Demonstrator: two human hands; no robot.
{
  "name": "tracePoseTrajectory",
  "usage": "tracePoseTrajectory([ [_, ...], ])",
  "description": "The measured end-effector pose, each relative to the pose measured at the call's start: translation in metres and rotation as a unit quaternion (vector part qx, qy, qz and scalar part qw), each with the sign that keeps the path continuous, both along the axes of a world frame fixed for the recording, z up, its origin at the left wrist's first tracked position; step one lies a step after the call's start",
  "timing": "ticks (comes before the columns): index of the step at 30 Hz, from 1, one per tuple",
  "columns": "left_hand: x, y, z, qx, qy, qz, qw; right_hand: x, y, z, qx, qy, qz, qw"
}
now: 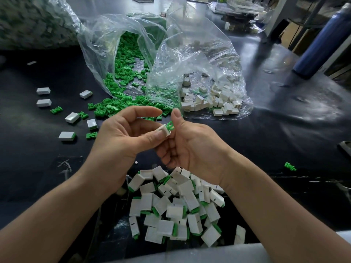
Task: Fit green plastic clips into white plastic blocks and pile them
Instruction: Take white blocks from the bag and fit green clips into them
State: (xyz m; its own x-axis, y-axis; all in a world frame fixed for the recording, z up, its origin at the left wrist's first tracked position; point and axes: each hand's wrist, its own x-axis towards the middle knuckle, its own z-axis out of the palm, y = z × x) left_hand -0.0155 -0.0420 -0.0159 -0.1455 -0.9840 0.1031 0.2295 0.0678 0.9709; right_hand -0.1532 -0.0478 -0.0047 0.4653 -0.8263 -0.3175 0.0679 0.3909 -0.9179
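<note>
Both hands meet above the middle of the black table. My left hand [125,135] pinches a small white block [164,129] with its thumb on the block's near end. My right hand [190,143] holds a green clip [170,125] whose end sits at the block's open side, thumb raised above it. Below my wrists lies a pile of fitted blocks [176,207], white with green ends showing. A clear bag of green clips [125,73] spills toward me, and a second clear bag holds white blocks [210,97].
Several loose white blocks [72,117] and green clips [56,110] are scattered on the left of the table. One green clip [290,166] lies alone at the right. A dark blue bottle [321,42] stands at the far right. A large filled bag [32,21] is at the far left.
</note>
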Motion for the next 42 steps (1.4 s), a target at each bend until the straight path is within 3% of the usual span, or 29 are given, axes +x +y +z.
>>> tracePoseTrajectory([
  [17,-0.001,0.0003,-0.0007,0.002,-0.013,0.01,1.0,0.0022,0.0005,-0.0057,-0.004,0.001,-0.01,1.0],
  [27,0.0003,0.0,-0.0004,0.012,-0.01,0.007,1.0,0.0023,0.0009,-0.0077,-0.07,0.074,-0.017,0.995],
  [42,-0.0007,0.0022,-0.0018,-0.041,-0.013,0.018,0.999,0.0018,0.0014,-0.0082,-0.091,0.077,-0.003,0.993],
])
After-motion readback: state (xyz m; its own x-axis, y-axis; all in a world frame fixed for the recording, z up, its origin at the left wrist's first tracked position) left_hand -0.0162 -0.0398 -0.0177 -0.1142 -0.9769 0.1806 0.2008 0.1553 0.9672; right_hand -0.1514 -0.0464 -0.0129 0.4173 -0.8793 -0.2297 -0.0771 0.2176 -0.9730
